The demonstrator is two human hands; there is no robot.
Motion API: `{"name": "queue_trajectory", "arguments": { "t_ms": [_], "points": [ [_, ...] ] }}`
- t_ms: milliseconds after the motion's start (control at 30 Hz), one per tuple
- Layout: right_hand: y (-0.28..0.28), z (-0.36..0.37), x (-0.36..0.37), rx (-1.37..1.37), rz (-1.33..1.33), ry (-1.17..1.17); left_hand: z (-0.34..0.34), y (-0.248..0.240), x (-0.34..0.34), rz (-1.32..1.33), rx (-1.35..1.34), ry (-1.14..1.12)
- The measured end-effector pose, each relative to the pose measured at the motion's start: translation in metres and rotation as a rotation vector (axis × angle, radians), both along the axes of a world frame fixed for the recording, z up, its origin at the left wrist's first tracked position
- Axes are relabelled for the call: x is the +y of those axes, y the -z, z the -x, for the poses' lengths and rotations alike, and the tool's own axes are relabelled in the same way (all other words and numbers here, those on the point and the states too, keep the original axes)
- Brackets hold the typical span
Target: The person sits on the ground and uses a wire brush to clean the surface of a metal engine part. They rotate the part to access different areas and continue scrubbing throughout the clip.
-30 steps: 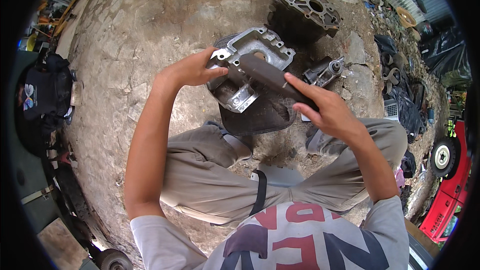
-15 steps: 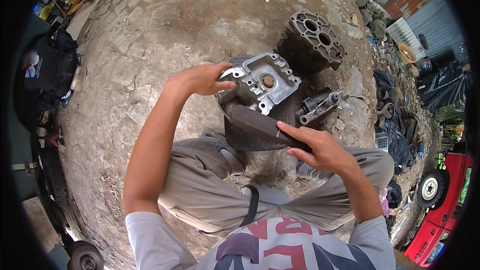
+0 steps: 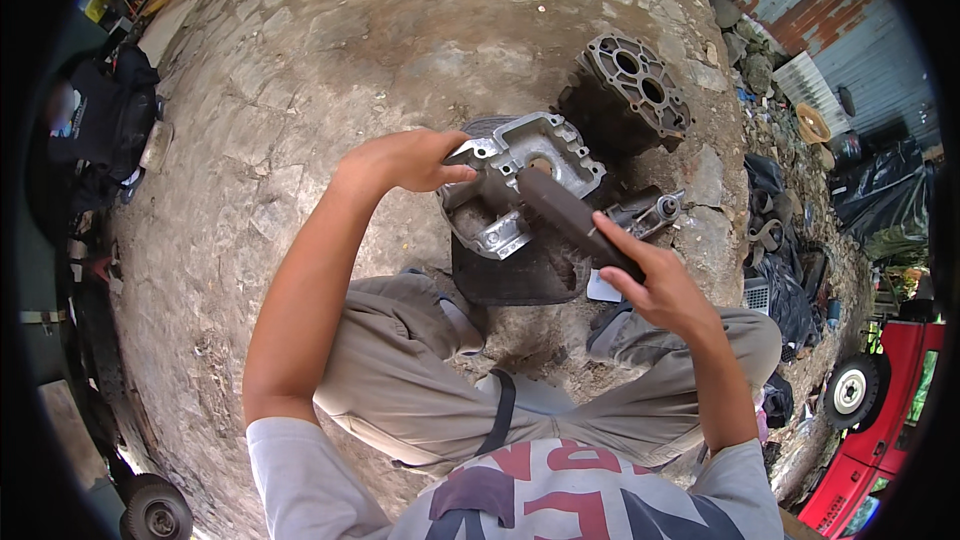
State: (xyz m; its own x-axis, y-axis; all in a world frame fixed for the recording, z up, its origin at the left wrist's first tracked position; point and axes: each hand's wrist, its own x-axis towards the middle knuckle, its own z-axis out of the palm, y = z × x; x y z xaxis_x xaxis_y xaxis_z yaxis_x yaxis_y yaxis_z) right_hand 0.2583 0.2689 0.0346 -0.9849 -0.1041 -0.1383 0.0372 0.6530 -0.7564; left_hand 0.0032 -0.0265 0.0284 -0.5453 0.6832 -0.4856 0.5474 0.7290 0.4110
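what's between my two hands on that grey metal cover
In the head view, a dark rolled abrasive strip spans from the right hand toward the left hand.

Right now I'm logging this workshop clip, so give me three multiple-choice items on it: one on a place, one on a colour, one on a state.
1. Where does the dark cast engine block with round bores stand?
A. On the stone paving, beyond the silvery cast-metal cover
B. On the person's lap
C. Inside the red vehicle

2. What colour is the long flat bar in the right hand?
A. Bright yellow
B. Dark brown-grey
C. White

3. How is the silvery cast-metal cover held?
A. Lying untouched
B. Hanging from a hook
C. Gripped at its edge by the left hand

Answers: 1 A, it sits on the paving past the cover; 2 B, the bar looks dull and dark; 3 C, fingers wrap its rim.
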Motion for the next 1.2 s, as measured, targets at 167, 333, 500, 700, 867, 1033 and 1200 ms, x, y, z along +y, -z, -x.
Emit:
{"name": "queue_trajectory", "arguments": {
  "t_ms": [167,333,500,700,867,1033,1200],
  "points": [
    [0.002,0.0,-0.003,0.069,-0.049,-0.118,-0.002,-0.004,0.0,-0.02,-0.024,-0.002],
    [0.009,0.01,0.03,-0.002,-0.261,0.252,0.002,0.007,-0.005,-0.139,0.033,0.033],
    [-0.004,0.003,0.016,-0.047,-0.151,0.146,0.001,0.003,0.009,-0.216,0.055,0.035],
    [-0.009,-0.002,-0.015,-0.046,0.121,-0.184,0.001,0.008,0.007,-0.288,0.141,0.054],
    [-0.008,0.007,0.013,-0.066,-0.082,0.136,0.002,0.009,0.003,-0.305,0.121,0.034],
    [0.004,0.005,0.03,-0.045,-0.212,0.233,0.005,0.006,0.009,-0.283,0.113,0.034],
    [-0.007,0.001,-0.006,-0.056,0.06,-0.089,0.008,0.012,0.005,-0.328,0.092,0.037]
  ]
}}
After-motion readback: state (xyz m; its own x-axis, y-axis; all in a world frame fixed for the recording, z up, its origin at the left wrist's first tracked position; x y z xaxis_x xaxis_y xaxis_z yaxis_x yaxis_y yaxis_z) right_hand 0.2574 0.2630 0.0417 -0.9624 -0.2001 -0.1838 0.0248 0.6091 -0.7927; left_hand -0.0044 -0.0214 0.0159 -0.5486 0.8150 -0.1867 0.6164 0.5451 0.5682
